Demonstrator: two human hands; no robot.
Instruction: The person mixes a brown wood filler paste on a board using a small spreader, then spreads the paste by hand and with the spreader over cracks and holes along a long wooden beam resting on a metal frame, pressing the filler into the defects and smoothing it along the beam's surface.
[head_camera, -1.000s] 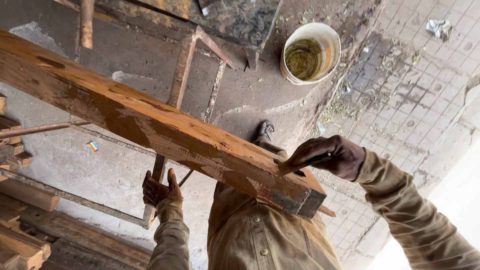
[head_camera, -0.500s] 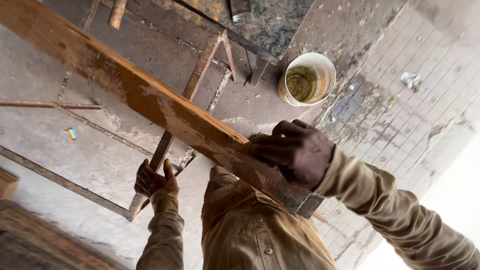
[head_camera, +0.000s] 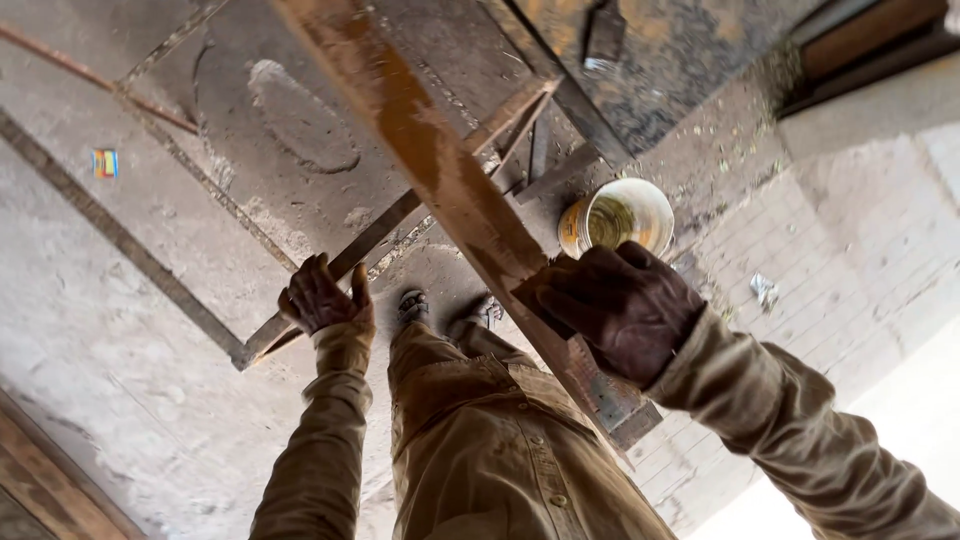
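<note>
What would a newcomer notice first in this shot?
A long weathered wooden beam runs diagonally through the middle, with the right hand gripping its near end. The left hand hangs spread open over the dusty concrete floor. A pale bucket of murky liquid stands just beyond the beam.

A small rectangular wrapper, striped blue, yellow and red, is seen lying flat on the concrete floor, upper left. A crumpled pale wrapper is noted on the tiled paving at right.
</note>
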